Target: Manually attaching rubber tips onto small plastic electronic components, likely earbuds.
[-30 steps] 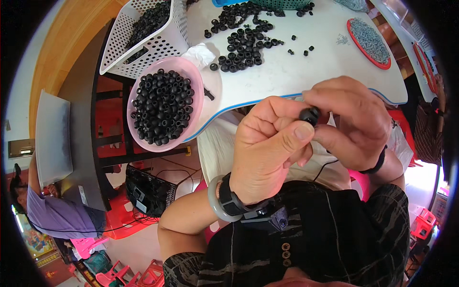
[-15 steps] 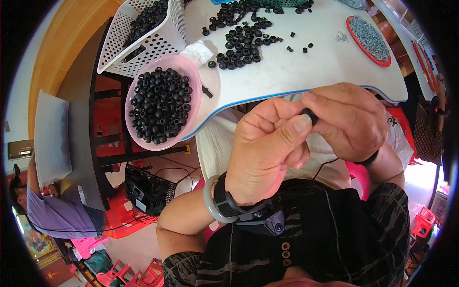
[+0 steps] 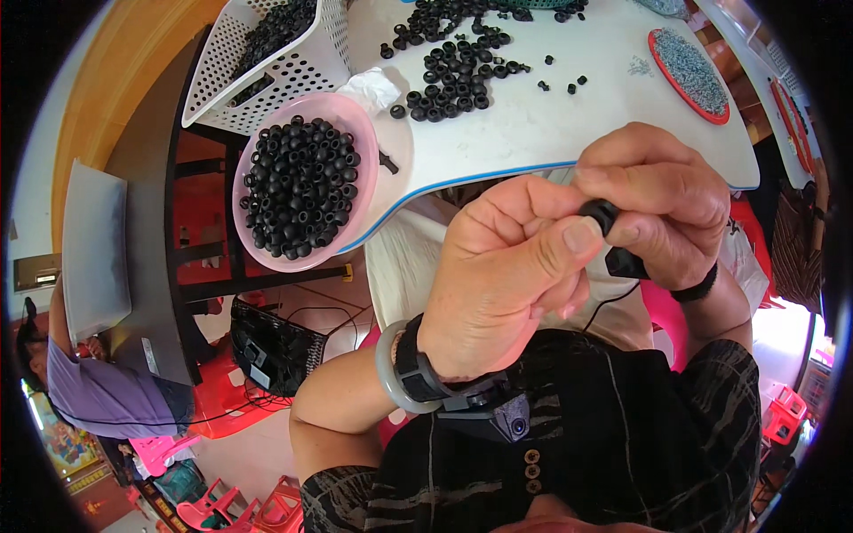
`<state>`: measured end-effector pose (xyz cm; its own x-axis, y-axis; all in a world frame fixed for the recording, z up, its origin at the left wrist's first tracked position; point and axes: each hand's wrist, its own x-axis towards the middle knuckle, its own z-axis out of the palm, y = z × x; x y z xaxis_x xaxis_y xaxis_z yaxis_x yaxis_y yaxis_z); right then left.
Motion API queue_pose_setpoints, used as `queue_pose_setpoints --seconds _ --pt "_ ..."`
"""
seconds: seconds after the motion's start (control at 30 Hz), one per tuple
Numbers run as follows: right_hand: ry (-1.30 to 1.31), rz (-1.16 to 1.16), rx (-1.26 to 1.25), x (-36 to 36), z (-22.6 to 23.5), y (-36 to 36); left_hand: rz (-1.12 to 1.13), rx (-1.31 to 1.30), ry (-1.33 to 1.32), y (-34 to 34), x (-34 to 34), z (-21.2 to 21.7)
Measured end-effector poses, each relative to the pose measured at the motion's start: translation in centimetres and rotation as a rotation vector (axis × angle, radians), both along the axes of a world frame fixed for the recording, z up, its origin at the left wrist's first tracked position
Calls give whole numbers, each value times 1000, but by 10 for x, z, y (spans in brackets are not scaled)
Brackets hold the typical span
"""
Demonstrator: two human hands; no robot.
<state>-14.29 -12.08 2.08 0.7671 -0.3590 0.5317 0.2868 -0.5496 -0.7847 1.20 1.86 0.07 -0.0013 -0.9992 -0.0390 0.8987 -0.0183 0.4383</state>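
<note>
Right of centre, the left hand (image 3: 511, 271) pinches a round black cap (image 3: 599, 216); the right hand's (image 3: 662, 200) fingertips surround it, their grip unclear. Upper left, a pink bowl (image 3: 368, 164) holds smooth hollow caps (image 3: 302, 186), a perforated white basket (image 3: 293, 78) black parts (image 3: 277, 37); upper right, a red tray (image 3: 718, 118) holds grey-blue bits (image 3: 689, 75).

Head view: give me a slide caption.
Left hand and right hand hold a round black piece near a white table and a pink bowl of hollow black pieces.
</note>
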Motion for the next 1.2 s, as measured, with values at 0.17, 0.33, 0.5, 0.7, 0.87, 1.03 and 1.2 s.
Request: queue_pose_setpoints --seconds 0.17,0.33,0.5,0.7,0.87,1.03,1.2 --pt "-15 26 9 1 -3 -2 -11 7 18 1 -2 -2" --pt "-28 41 51 2 -4 -3 -17 35 40 0 -3 -2" --pt "7 2 408 1 -1 13 41 -1 11 0 -4 1" --pt "-40 -44 349 -1 -4 10 134 -18 -29 -2 -3 5" --pt "5 -111 253 0 8 16 144 -71 -272 -3 1 6" --pt "56 -112 528 -3 9 19 169 -21 -286 -4 -3 12" --pt "93 -87 633 -3 6 16 174 -1 -279 -7 -4 7"
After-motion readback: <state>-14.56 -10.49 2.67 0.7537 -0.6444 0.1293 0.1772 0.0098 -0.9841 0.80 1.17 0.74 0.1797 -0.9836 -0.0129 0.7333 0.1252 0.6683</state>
